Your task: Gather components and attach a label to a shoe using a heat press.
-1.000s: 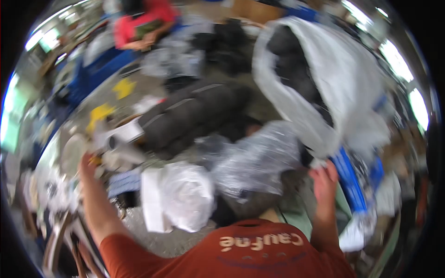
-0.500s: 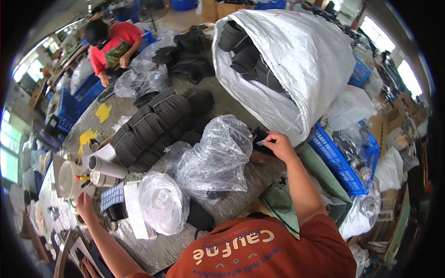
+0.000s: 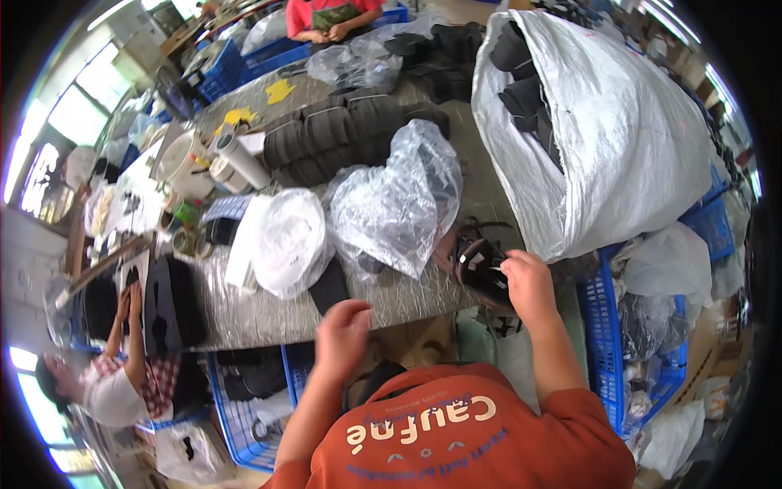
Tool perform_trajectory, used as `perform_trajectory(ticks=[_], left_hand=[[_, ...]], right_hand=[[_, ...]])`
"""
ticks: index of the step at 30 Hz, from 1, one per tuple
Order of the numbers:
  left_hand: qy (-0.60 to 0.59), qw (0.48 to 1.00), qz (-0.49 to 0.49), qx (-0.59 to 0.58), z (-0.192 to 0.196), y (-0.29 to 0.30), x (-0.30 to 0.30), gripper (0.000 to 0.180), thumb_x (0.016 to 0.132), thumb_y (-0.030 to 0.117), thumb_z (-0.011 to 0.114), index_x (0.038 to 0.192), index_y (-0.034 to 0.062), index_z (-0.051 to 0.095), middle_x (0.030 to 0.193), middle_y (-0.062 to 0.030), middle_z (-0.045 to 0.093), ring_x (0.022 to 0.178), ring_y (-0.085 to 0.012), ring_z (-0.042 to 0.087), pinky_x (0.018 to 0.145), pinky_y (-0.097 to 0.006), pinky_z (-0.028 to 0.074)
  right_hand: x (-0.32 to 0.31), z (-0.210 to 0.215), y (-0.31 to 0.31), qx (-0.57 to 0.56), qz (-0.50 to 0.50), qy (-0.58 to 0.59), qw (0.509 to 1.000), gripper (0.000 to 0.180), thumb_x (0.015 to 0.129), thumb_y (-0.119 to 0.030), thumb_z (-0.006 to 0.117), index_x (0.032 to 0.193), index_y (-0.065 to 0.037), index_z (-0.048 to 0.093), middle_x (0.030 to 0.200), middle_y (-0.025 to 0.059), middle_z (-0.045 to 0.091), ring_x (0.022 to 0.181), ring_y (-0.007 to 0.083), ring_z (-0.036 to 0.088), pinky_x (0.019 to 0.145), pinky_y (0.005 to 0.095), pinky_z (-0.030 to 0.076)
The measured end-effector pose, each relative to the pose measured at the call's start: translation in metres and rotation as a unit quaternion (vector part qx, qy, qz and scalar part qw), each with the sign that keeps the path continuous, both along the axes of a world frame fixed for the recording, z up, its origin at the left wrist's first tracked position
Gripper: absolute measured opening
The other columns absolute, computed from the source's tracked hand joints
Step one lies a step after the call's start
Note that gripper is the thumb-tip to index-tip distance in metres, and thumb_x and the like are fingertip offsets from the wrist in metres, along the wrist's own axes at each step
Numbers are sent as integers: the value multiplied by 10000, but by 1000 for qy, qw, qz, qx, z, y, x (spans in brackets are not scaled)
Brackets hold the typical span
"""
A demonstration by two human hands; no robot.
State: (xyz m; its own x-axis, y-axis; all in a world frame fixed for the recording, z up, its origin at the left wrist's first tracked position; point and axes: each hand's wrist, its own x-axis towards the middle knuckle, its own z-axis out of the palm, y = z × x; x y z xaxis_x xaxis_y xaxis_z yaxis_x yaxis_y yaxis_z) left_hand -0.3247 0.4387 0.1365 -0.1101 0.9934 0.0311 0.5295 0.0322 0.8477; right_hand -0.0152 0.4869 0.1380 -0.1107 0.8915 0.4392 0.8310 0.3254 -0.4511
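My right hand is closed in a pinch at the table's right front edge, with a small white slip at its fingertips. Right beside it lies a dark item with brown edges; its exact kind I cannot make out. My left hand is raised before the front edge of the table, slightly blurred, its fingers curled together; whatever they may hold is hidden. Beyond it lie a flat black piece, a round clear plastic bundle and a larger crumpled clear bag.
Bundled black pieces lie behind the bags. A big white woven sack stands at right, above a blue crate. White tubs stand at left. One co-worker is across the table, another at left.
My view has turned leftward and down. My left hand has come from beside the tubs to the table's front edge. My right hand stays by the dark item, still pinching.
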Motion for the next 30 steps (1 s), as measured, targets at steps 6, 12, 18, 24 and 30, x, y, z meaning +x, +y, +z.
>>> perform_trajectory(ticks=[6,12,18,24,30], left_hand=[[-109,993,-53,-14,-7,-7,87,329,733,113,720,955,-4,507,889,-94,606,815,-167,591,731,-293,483],[-285,956,13,-65,-12,-36,27,301,697,-65,676,781,70,420,760,-5,542,703,-67,547,600,-210,458],[-336,940,35,-53,13,-73,-49,302,689,-106,661,789,70,438,740,1,550,672,-69,561,590,-207,459],[-470,881,28,-46,4,-120,-96,287,693,-115,663,765,74,461,711,17,540,659,-80,572,599,-206,474],[-450,887,104,-13,2,-163,-121,98,742,-66,635,810,5,628,771,-36,637,681,-93,595,618,-218,483]], right_hand=[[-39,22,-49,-55,79,11,995,57,703,-4,599,755,1,622,861,159,627,818,334,584,744,408,470],[-91,30,-77,-120,153,117,974,79,698,-45,651,775,-30,636,832,150,623,783,331,593,719,384,471],[-146,45,-80,-268,354,260,858,58,775,-75,652,792,-29,622,1152,107,532,1003,227,523,881,333,404],[-211,26,-82,-537,356,365,673,72,817,-65,641,799,6,640,934,37,595,856,62,536,788,219,430],[-258,19,-87,-528,461,245,670,69,789,-85,674,775,-21,652,816,-8,603,722,68,531,700,229,432]])
